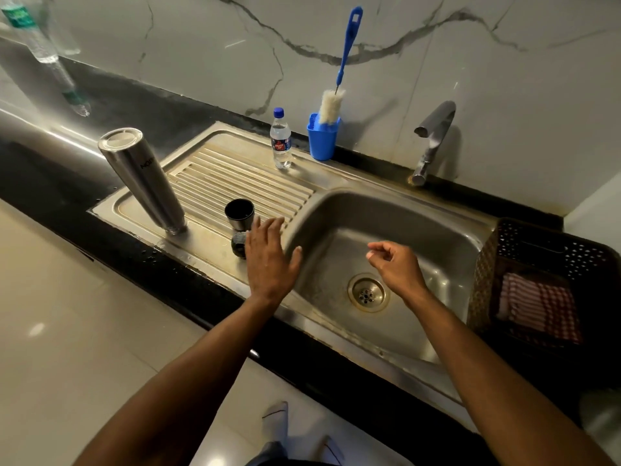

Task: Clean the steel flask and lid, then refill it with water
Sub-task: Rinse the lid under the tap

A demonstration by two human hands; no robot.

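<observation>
— What stands on the left?
— The steel flask (142, 178) stands inverted on the drainboard (242, 173); its lid (239, 215) sits just beside the left hand (268, 260), fingers straight, holding nothing.
— And rightward?
— A water bottle (281, 141), a brush (337, 79) in a blue holder (322, 141), then the right hand (395, 264) over the sink (437, 237), loosely curled, empty; a basket (484, 280) at the far right.

The flask (142, 178) is standing upside down on the drainboard (235, 176), with the cup lid (239, 214) and a dark stopper (239, 245) sitting just beside it. The left hand (268, 260) is hovering flat by the stopper; whether it is touching is unclear. The right hand (396, 265) is hanging loosely curled over the sink (437, 230), holding nothing.
</observation>
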